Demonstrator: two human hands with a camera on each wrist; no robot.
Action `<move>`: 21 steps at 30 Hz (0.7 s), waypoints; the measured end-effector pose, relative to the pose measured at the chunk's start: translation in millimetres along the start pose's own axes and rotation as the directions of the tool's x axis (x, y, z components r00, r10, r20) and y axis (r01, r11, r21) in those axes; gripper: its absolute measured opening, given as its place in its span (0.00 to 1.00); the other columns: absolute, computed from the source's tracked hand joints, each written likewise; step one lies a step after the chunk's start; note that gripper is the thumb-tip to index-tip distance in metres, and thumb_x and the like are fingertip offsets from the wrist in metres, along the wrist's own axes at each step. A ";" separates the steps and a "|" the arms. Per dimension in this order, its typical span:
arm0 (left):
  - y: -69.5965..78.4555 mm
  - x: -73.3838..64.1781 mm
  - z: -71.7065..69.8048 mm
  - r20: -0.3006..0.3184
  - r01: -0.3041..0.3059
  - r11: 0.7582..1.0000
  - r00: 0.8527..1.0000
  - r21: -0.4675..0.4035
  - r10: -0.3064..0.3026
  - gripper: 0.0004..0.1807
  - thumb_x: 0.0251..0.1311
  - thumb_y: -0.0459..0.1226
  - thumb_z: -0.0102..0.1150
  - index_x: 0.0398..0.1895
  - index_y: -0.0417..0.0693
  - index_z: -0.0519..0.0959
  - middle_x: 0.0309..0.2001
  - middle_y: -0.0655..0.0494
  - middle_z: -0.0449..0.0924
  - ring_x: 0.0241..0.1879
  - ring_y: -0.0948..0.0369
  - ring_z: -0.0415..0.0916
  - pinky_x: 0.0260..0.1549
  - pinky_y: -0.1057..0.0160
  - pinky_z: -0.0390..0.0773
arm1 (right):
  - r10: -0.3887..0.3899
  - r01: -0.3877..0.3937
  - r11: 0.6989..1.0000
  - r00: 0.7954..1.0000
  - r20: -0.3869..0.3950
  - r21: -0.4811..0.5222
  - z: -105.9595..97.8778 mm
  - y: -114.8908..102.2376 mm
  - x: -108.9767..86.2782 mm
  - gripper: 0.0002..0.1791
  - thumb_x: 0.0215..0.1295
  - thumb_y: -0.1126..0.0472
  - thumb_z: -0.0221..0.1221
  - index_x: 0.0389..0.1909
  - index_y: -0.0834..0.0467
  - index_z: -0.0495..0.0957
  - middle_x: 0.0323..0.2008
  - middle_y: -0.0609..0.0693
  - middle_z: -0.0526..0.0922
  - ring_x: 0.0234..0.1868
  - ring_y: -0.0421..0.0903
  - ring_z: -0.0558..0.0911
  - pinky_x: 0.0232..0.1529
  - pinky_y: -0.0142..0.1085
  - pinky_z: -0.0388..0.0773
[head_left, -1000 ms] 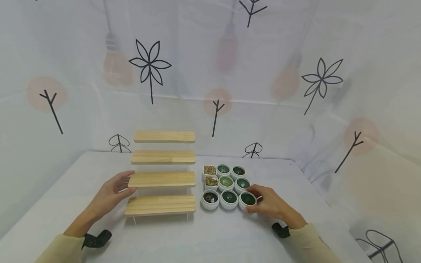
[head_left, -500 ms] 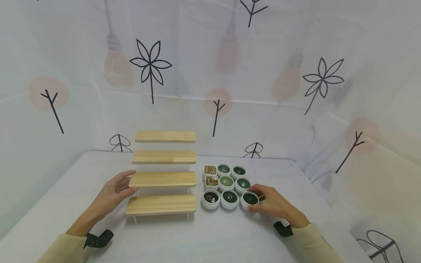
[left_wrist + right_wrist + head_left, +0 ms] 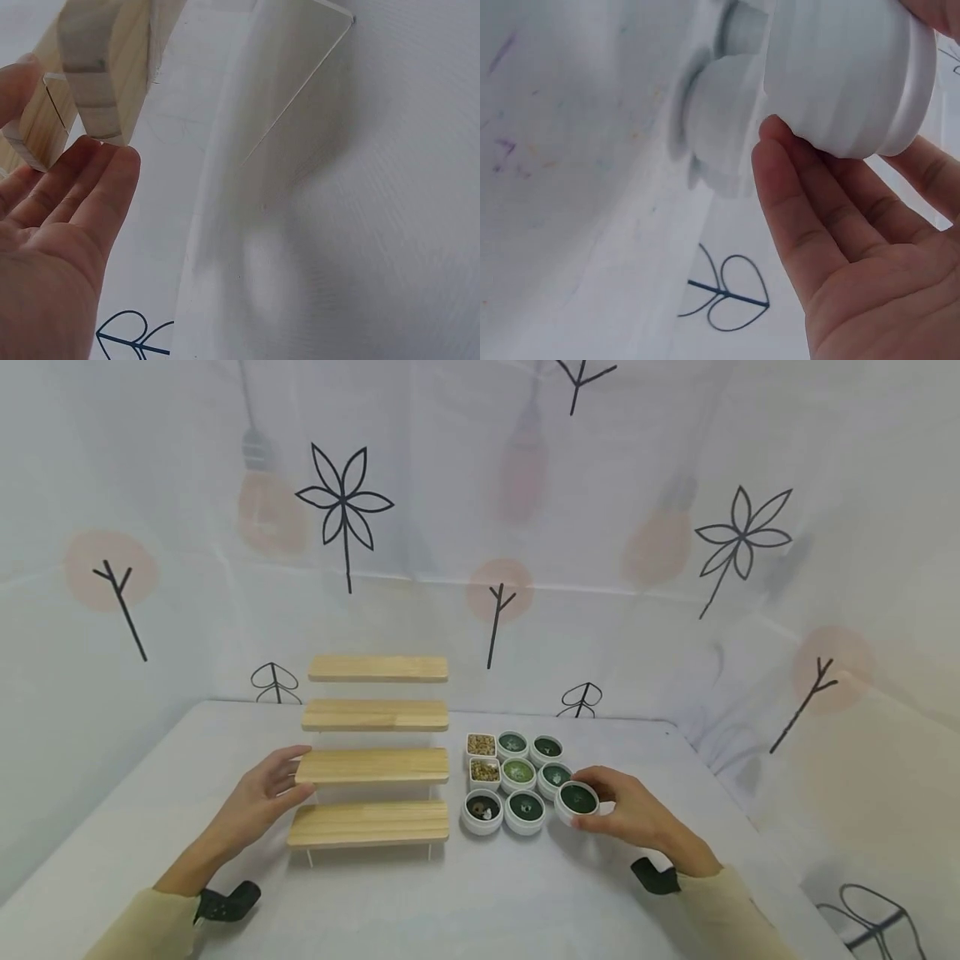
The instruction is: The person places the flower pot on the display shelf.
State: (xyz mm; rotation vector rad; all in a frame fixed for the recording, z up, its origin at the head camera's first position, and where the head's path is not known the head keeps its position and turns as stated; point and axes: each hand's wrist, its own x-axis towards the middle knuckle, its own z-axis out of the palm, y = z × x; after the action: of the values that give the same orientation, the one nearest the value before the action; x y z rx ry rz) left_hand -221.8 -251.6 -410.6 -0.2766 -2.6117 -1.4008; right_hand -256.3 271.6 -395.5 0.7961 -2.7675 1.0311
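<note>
My right hand [image 3: 630, 810] grips a round white pot [image 3: 577, 802] with a dark green top, thumb at its near side and fingers at its far side. In the right wrist view the ribbed white wall of this pot [image 3: 847, 75] sits between thumb and fingers, raised above the table. My left hand [image 3: 258, 797] holds the left end of a wooden shelf stand [image 3: 371, 766], at the second plank from the bottom. The left wrist view shows my fingertips [image 3: 120, 161] against the plank's end, with the thumb on the opposite side.
Right of the stand are more small white pots: round ones with green tops [image 3: 517, 774], a dark-topped one [image 3: 482, 811] and two square ones with grainy tops [image 3: 481, 746]. A white cloth-covered table [image 3: 480, 902] meets a printed backdrop [image 3: 420, 552] behind.
My right hand has drawn the front right pot away from the others, to the right and upward. The left hand stays at the stand; the head view has tilted slightly.
</note>
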 end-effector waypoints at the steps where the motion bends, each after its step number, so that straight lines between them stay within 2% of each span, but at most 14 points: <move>1: 0.2 0.1 0.0 0.001 0.001 1.000 1.000 -0.001 -0.001 0.38 0.61 0.50 0.60 0.70 0.45 0.58 0.62 0.33 0.67 0.58 0.37 0.69 0.52 0.42 0.75 | 0.001 -0.001 1.000 1.000 -0.013 -0.001 -0.2 -1.4 0.2 0.31 0.47 0.51 0.73 0.53 0.55 0.76 0.45 0.42 0.79 0.44 0.40 0.80 0.48 0.36 0.80; 10: 0.9 -2.1 -1.1 -0.006 0.005 1.000 1.000 0.012 -0.005 0.37 0.62 0.50 0.60 0.69 0.45 0.59 0.62 0.33 0.67 0.58 0.36 0.68 0.51 0.41 0.75 | -0.015 0.018 1.000 0.992 -0.122 0.019 0.5 -20.1 11.5 0.32 0.48 0.57 0.72 0.55 0.57 0.74 0.48 0.44 0.78 0.46 0.42 0.78 0.51 0.35 0.79; 21: -1.3 -1.0 0.8 0.003 -0.024 1.000 1.000 -0.013 0.024 0.36 0.62 0.48 0.60 0.69 0.45 0.59 0.60 0.34 0.69 0.57 0.37 0.70 0.51 0.43 0.75 | -0.014 0.015 1.000 0.989 -0.145 0.006 1.5 -54.0 47.9 0.31 0.55 0.55 0.67 0.60 0.57 0.71 0.54 0.50 0.76 0.50 0.47 0.78 0.53 0.43 0.78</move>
State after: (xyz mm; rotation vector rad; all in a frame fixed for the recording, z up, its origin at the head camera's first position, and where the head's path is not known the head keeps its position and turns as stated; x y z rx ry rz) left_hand -221.2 -251.6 -412.3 -0.3116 -2.5941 -1.4111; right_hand -270.6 215.0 -353.0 0.7102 -2.6341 1.0518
